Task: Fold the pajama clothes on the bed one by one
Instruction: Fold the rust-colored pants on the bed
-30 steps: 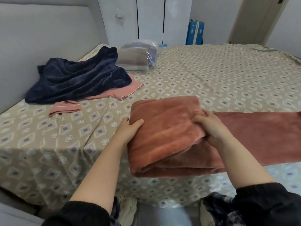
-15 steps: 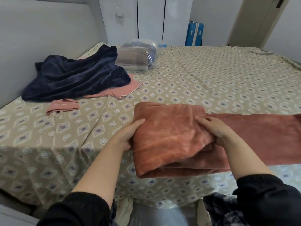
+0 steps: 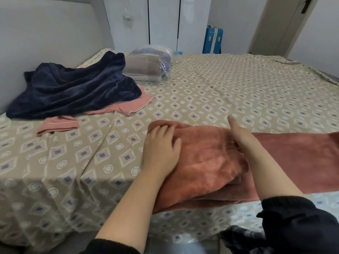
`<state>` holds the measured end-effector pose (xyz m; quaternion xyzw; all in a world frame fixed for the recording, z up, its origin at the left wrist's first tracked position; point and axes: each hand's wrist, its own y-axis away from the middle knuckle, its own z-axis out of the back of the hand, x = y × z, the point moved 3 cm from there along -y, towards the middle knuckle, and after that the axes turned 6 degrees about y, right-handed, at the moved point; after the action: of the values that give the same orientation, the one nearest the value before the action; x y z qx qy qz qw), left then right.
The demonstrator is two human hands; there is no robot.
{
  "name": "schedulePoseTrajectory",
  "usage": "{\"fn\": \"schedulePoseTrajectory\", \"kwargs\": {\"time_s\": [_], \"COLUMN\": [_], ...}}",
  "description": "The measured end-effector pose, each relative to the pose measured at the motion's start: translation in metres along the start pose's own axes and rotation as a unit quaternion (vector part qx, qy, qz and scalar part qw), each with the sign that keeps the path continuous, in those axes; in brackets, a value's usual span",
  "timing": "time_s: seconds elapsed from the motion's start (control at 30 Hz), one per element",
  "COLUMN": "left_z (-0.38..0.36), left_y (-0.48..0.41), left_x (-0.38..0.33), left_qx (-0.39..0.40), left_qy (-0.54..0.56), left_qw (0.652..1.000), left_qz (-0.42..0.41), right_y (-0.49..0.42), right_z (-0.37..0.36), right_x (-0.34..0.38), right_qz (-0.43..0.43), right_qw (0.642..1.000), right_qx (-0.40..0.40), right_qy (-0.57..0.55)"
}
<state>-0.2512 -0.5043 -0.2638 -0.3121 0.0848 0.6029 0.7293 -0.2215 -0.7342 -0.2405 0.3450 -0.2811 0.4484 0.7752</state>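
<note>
Pajama (image 3: 207, 165) at near edge of bed (image 3: 220, 88), long axis L–R, unfolded tail running right beyond R hand (image 3: 240, 136), edge-on at fold; L hand (image 3: 161, 149) flat on folded stack; both w/ fingers straight, gripping nothing

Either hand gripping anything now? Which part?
Nothing is gripped. The left hand lies flat on top of the folded rust pajama piece; the right hand, fingers straight, presses edge-on near its middle.

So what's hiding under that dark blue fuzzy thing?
A pink garment pokes out from under the dark blue garment. Most of it is covered, so its shape cannot be seen.
</note>
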Motion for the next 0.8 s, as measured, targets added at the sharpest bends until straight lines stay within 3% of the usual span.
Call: {"fn": "schedulePoseTrajectory", "kwargs": {"time_s": [0.1,0.23,0.33,0.47,0.53,0.6,0.7,0.77,0.8], "left_z": [-0.026,-0.028,-0.028,-0.032,-0.033,-0.033,-0.032,-0.029,-0.028], "left_y": [0.007,0.004,0.003,0.006,0.005,0.005,0.004,0.004,0.004], "left_x": [-0.002,0.004,0.006,0.003,0.004,0.005,0.007,0.008,0.010], "left_qx": [0.132,0.150,0.148,0.144,0.149,0.155,0.156,0.158,0.157], "left_qy": [-0.134,-0.114,-0.113,-0.133,-0.144,-0.149,-0.135,-0.121,-0.117], "left_qw": [0.982,0.982,0.982,0.980,0.978,0.976,0.978,0.980,0.981], "left_qz": [-0.028,0.009,0.037,0.037,0.033,0.022,0.011,0.007,0.010], "right_y": [0.005,0.006,0.007,-0.008,-0.002,0.015,0.033,0.026,0.019], "right_z": [-0.014,-0.022,-0.021,-0.031,-0.028,-0.028,-0.051,-0.066,-0.066], "right_x": [0.008,0.008,-0.001,-0.016,-0.002,0.019,0.023,-0.001,-0.012], "right_qz": [0.034,0.189,0.227,0.169,0.170,0.223,0.330,0.304,0.263], "right_qw": [0.998,0.979,0.958,0.967,0.934,0.911,0.870,0.845,0.858], "right_qx": [0.013,-0.076,-0.175,-0.163,-0.201,-0.234,-0.144,-0.060,-0.044], "right_qy": [0.049,-0.016,-0.029,0.096,0.240,0.257,0.339,0.437,0.440]}}
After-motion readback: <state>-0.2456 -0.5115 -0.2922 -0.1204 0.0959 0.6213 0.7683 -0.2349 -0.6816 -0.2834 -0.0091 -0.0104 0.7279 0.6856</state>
